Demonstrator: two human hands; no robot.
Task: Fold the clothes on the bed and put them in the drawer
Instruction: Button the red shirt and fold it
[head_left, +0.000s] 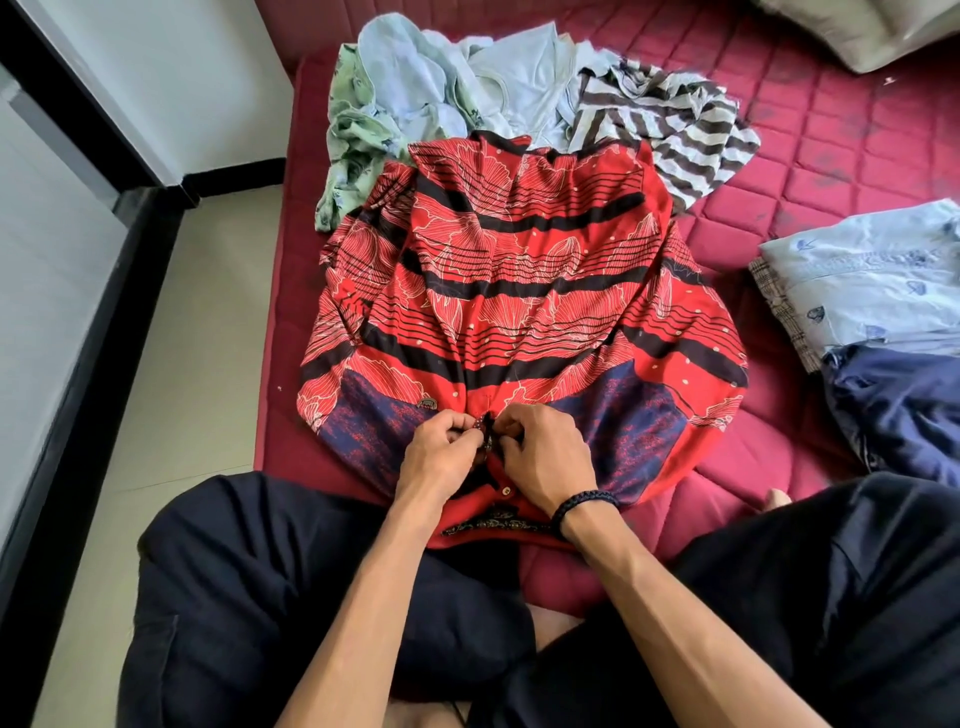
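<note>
On bed (779, 171), two hands pinch one red shirt (519, 270).

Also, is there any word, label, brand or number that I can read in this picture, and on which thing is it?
None: no readable text on the red patterned garment, the unfolded pile or the folded stack; their marks are only prints.

Red patterned shirt (519, 291) flat on bed, placket perhaps half-buttoned.
</note>
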